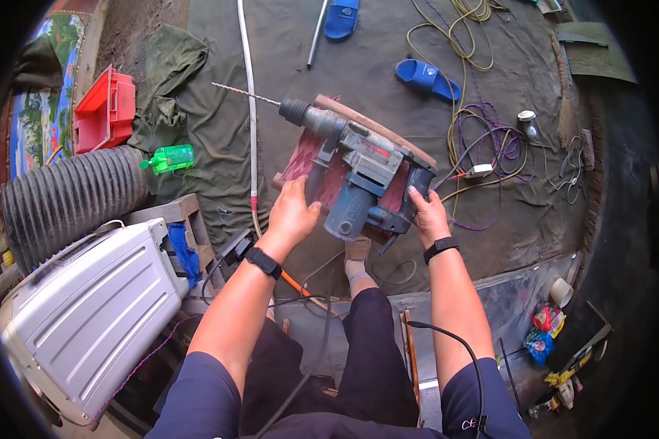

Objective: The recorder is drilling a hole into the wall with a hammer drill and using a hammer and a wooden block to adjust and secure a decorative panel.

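Note:
A grey and dark-blue rotary hammer drill [370, 164] is held up in front of me, level across the view. Its long drill bit [247, 94] points to the far left. My left hand [293, 214] is closed around the black side handle [316, 179]. On the right, my right hand [428, 214] grips the rear handle [417, 183], thumb on top; the trigger is hidden. Behind and below the drill is a small wooden-framed stool [388, 126] with a reddish woven seat, partly covered by the tool.
At left are a red plastic crate [106, 110], a green bottle [170, 159], a ribbed black hose [73, 201] and a white metal casing [99, 314]. Blue slippers [428, 79], tangled cables [483, 139] and a white pipe [250, 88] lie on the dark ground sheet.

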Motion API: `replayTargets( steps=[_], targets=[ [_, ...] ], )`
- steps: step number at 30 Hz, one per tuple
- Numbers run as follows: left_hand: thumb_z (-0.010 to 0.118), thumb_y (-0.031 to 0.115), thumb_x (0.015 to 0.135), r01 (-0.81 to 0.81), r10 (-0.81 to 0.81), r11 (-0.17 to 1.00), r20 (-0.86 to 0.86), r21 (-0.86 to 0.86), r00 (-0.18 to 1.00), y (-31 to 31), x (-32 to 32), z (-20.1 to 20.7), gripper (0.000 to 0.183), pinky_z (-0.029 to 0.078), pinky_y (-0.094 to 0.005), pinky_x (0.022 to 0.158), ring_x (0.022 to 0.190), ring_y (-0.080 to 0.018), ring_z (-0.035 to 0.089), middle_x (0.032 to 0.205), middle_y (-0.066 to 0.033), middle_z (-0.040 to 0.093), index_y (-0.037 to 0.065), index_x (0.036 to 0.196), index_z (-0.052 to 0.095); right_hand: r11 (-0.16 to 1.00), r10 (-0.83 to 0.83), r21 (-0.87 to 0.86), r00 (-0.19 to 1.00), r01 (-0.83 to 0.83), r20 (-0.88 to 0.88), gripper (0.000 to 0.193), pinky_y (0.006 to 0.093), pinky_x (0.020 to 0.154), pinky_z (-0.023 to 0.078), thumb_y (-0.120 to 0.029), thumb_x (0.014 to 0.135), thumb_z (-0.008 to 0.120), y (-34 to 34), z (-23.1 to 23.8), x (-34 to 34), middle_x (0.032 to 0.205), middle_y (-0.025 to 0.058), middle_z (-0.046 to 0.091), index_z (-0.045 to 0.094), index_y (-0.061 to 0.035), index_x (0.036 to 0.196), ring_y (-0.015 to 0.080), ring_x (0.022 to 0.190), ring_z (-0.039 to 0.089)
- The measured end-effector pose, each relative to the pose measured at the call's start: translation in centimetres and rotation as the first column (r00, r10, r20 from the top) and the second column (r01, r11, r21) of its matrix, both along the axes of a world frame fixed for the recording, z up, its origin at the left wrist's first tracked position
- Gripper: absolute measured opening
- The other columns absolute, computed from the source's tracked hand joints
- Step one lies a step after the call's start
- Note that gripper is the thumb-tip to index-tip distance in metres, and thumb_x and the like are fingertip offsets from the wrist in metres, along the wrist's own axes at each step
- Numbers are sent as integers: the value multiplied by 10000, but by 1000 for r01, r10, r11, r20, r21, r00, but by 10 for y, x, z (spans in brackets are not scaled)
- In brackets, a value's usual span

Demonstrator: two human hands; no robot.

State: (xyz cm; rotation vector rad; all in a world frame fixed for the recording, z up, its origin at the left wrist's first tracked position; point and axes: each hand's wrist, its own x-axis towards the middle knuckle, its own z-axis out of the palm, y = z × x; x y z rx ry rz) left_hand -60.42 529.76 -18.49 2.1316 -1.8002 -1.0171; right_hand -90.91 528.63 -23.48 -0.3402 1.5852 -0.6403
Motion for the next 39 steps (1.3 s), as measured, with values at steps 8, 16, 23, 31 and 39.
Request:
replayTargets(
  steps=[8,16,23,31,39],
  targets=[
    [675,281,796,-244,260,936,-31,254,965,-33,-7,-36,457,501,-490,866,983,-425,648,986,-263,677,-21,1121,564,970,-238,-8,954,243,180,298,319,574,508,-221,825,801,-15,-6,32,793,-1,607,601,-92,1005,149,619,586],
    [671,259,804,-418,423,906,-71,69,904,44,-16,61,357,510,-501,799,929,-432,638,993,-221,672,44,1077,591,979,-162,-113,984,169,71,259,296,561,500,-152,852,750,19,110,37,779,16,609,586,-62,1030,140,610,587],
    [751,240,727,-542,560,826,-321,151,764,145,3,217,425,518,-450,788,912,-396,662,945,-225,672,22,1059,599,962,190,-237,959,-139,210,411,375,679,558,-227,777,790,86,292,25,859,73,618,562,-46,1068,218,730,643],
    [763,209,764,-684,737,673,-326,281,591,263,47,263,380,531,-399,798,961,-353,682,965,-187,697,69,1090,628,935,354,-118,907,-336,229,478,382,628,583,-227,766,798,147,389,100,841,117,637,533,-29,1112,245,687,663],
    [750,314,793,-797,893,448,-243,404,378,359,60,306,427,526,-432,828,996,-389,663,996,-201,699,41,1096,620,769,634,-96,737,-631,235,478,406,584,580,-175,828,756,169,450,176,889,164,663,478,-20,1184,274,635,673]
  ],
)
